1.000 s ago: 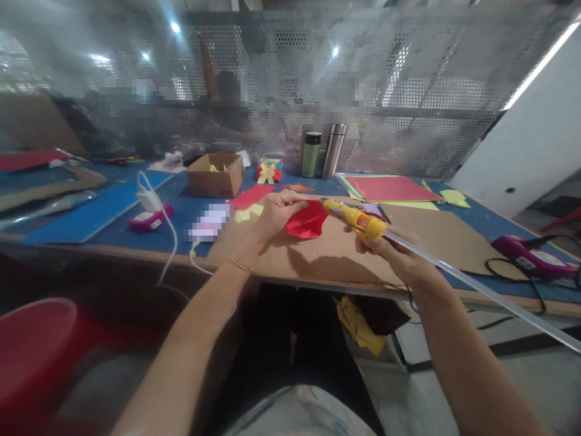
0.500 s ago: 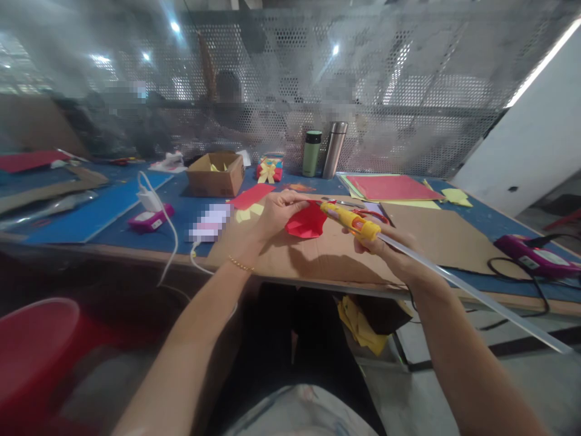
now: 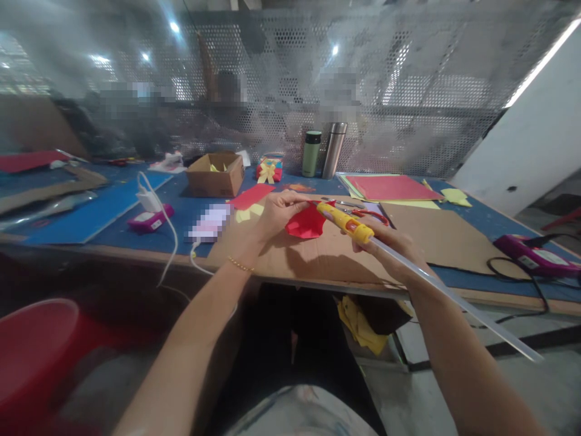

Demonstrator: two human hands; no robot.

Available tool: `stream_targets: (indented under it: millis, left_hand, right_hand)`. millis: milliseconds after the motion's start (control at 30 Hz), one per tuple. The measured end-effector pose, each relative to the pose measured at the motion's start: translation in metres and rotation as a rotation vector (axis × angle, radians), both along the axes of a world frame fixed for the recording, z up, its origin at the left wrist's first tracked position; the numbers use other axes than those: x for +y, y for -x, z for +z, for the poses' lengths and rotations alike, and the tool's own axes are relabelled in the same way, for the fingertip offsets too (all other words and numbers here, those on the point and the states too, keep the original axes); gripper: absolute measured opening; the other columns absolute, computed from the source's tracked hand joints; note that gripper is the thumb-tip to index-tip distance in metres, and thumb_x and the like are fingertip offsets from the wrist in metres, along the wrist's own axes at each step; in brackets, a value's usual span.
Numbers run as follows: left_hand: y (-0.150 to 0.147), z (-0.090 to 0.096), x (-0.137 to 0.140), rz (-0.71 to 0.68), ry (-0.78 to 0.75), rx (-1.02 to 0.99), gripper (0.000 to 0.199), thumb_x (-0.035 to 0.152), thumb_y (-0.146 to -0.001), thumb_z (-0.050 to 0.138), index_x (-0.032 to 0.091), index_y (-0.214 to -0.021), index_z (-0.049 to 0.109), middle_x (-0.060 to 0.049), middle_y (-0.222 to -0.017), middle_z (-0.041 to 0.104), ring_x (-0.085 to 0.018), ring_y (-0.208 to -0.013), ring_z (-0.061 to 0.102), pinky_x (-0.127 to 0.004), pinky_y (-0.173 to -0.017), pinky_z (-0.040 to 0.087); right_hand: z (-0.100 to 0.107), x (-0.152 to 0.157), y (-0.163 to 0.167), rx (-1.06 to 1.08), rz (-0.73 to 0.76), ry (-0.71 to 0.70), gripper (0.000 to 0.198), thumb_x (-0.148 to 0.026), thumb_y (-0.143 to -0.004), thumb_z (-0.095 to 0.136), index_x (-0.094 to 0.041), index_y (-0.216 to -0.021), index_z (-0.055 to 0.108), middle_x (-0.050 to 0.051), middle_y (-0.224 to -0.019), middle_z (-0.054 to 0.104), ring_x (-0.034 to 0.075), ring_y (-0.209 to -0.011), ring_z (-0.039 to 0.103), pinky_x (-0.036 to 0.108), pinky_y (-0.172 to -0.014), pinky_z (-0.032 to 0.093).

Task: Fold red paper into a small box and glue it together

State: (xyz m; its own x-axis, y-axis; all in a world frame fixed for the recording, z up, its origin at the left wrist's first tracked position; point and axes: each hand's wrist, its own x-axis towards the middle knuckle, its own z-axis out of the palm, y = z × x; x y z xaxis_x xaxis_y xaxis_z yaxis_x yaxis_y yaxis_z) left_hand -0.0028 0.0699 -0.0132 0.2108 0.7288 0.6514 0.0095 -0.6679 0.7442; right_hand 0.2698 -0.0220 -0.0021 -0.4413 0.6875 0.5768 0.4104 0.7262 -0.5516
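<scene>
Pinching red paper (image 3: 304, 226), left hand (image 3: 280, 212) at its upper left; right hand (image 3: 391, 243) gripping yellow glue gun (image 3: 344, 222)

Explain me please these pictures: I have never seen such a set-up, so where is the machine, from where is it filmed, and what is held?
There is no machine: these are a person's own two bare hands. One camera, worn on the head, looks forward and down, so you see about what the person sees.

The left hand pinches a bright red piece. The right hand grips a yellow tool, apparently a glue gun, with a long clear stick coming out of its back.

Below the hands, a brown cardboard sheet lies on the blue table. Near the tool are red-handled scissors. Farther back stand an open box, a green flask and a steel flask.
</scene>
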Motion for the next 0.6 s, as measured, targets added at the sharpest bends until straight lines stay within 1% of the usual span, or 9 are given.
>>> stream_targets:
  millis: [100, 200, 333, 500, 600]
  left_hand:
    - [-0.0001, 0.0006, -0.0008, -0.017, 0.005, -0.011, 0.016, 0.04, -0.085, 0.085, 0.025, -0.088, 0.087, -0.007, -0.095, 0.084, -0.02, -0.088, 0.074, -0.035, -0.086, 0.058]
    - [-0.0003, 0.0005, -0.0006, -0.003, 0.002, -0.01, 0.016, 0.04, -0.085, 0.085, 0.024, -0.086, 0.087, -0.007, -0.094, 0.084, -0.02, -0.088, 0.074, -0.036, -0.087, 0.058]
    - [-0.0007, -0.0006, 0.0005, 0.019, 0.007, -0.01, 0.02, 0.044, -0.084, 0.085, 0.024, -0.085, 0.087, -0.007, -0.094, 0.084, -0.021, -0.089, 0.074, -0.036, -0.086, 0.058]
    - [-0.0007, -0.0015, 0.0004, 0.004, 0.011, -0.017, 0.022, 0.045, -0.084, 0.085, 0.024, -0.086, 0.087, -0.007, -0.094, 0.083, -0.02, -0.088, 0.074, -0.035, -0.085, 0.058]
    - [-0.0008, -0.0011, 0.0, 0.012, 0.014, -0.012, 0.019, 0.043, -0.084, 0.085, 0.025, -0.087, 0.087, -0.006, -0.093, 0.083, -0.02, -0.087, 0.074, -0.036, -0.084, 0.059]
  right_hand:
    - [-0.0004, 0.0009, -0.001, -0.015, -0.001, -0.005, 0.043, -0.062, -0.105, 0.052, -0.025, -0.094, 0.071, 0.005, -0.086, 0.068, 0.022, -0.083, 0.064, 0.036, -0.079, 0.052]
    - [-0.0017, 0.0023, -0.0026, -0.013, -0.017, 0.008, 0.039, -0.06, -0.105, 0.054, -0.027, -0.099, 0.073, 0.004, -0.085, 0.069, 0.022, -0.083, 0.065, 0.035, -0.079, 0.053]
    - [-0.0047, 0.0043, -0.0053, -0.014, -0.013, 0.017, 0.04, -0.062, -0.103, 0.057, -0.026, -0.1, 0.074, 0.004, -0.085, 0.069, 0.022, -0.083, 0.066, 0.034, -0.078, 0.053]
    - [-0.0063, 0.0052, -0.0044, 0.019, -0.019, 0.02, 0.042, -0.061, -0.103, 0.056, -0.026, -0.115, 0.075, 0.003, -0.083, 0.069, 0.021, -0.079, 0.064, 0.036, -0.076, 0.053]
    - [-0.0049, 0.0054, -0.0018, 0.029, -0.009, 0.018, 0.042, -0.063, -0.101, 0.059, -0.026, -0.112, 0.077, 0.003, -0.082, 0.068, 0.022, -0.078, 0.064, 0.036, -0.075, 0.052]
